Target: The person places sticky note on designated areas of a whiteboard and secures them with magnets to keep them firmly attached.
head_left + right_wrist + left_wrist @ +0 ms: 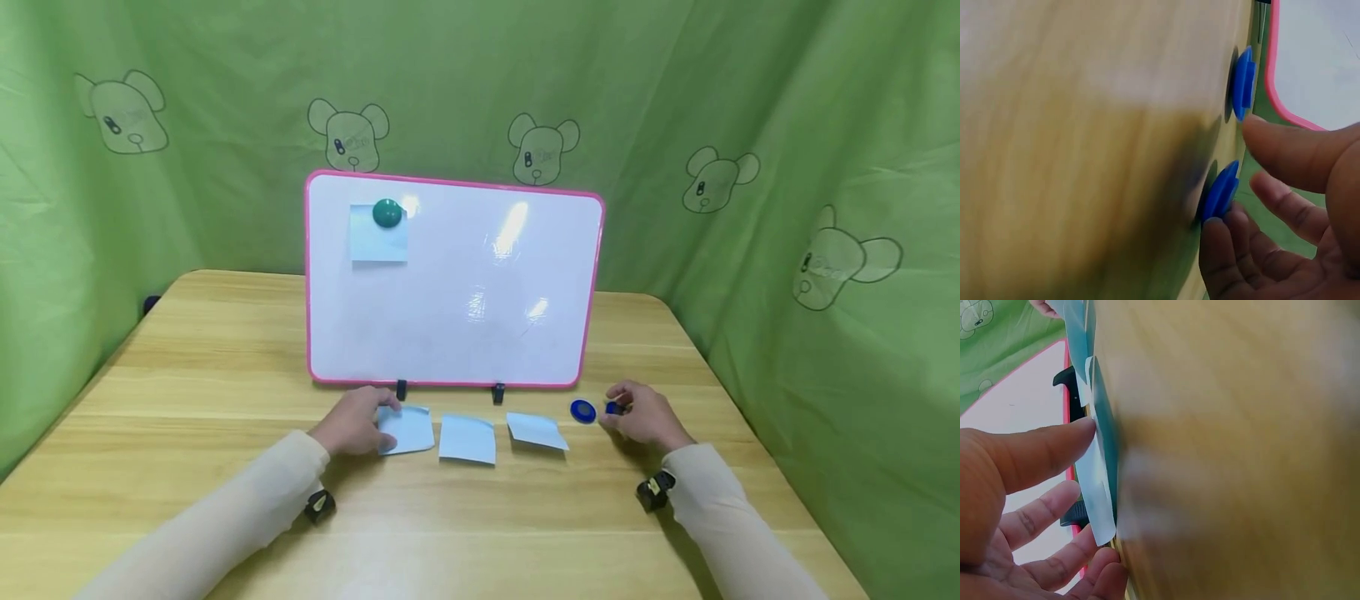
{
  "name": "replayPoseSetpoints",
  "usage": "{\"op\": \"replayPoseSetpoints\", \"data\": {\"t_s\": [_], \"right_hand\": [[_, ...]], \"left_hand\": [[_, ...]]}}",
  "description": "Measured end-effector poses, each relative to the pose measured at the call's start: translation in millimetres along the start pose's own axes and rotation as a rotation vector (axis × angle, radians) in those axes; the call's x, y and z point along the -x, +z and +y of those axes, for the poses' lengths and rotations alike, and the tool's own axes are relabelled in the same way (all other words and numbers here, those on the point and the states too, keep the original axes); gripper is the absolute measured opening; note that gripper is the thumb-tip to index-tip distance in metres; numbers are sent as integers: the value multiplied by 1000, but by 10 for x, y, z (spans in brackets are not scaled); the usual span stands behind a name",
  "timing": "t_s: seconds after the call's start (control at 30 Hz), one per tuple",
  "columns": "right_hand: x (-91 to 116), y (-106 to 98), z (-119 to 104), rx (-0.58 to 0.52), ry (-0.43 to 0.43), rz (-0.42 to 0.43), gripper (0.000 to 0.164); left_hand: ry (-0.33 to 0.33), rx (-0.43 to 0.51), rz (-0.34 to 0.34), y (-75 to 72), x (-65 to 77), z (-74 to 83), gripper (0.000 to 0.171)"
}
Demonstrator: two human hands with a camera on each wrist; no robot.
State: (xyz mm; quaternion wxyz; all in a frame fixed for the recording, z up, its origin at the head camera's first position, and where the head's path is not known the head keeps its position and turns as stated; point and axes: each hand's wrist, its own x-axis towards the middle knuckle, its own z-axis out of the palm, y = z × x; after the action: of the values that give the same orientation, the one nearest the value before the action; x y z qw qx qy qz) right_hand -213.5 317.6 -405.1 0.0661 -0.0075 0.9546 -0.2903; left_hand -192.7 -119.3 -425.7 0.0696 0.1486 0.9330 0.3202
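Observation:
Under the whiteboard, my left hand reaches over the left end of the leftmost light-blue sticky note. Its thumb touches the note in the left wrist view, and the other fingers spread around its far side. On the right, my right hand is at a blue round magnet. The right wrist view shows fingertips against the lower edge of this tilted magnet, with the thumb apart from it. A second blue magnet lies just left of that hand.
Two more light-blue notes, a middle one and a right one, lie in the row. A green magnet holds another note on the board's upper left. Black feet support the board. A green curtain surrounds the wooden table.

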Motion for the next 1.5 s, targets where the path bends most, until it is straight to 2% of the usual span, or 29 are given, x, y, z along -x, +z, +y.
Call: {"op": "replayPoseSetpoints", "data": {"t_s": [0.27, 0.6, 0.9, 1.03, 1.33, 1.5], "right_hand": [[-14, 20, 50, 47, -39, -5, 34], [-40, 28, 82, 64, -32, -21, 30], [-39, 29, 80, 21, 2, -30, 33], [-39, 31, 70, -6, 22, -36, 36], [-16, 21, 45, -11, 15, -7, 38], [-3, 27, 42, -22, 28, -11, 37]], "left_hand": [[-15, -28, 9, 29, -11, 8, 40], [-10, -48, -2, 15, -27, 41, 39], [-4, -26, -32, -13, -71, 31, 42], [15, -52, -42, -26, -68, 29, 45], [32, -60, -45, -32, -54, 36, 62], [42, -46, -34, -9, -55, 16, 57]]}}
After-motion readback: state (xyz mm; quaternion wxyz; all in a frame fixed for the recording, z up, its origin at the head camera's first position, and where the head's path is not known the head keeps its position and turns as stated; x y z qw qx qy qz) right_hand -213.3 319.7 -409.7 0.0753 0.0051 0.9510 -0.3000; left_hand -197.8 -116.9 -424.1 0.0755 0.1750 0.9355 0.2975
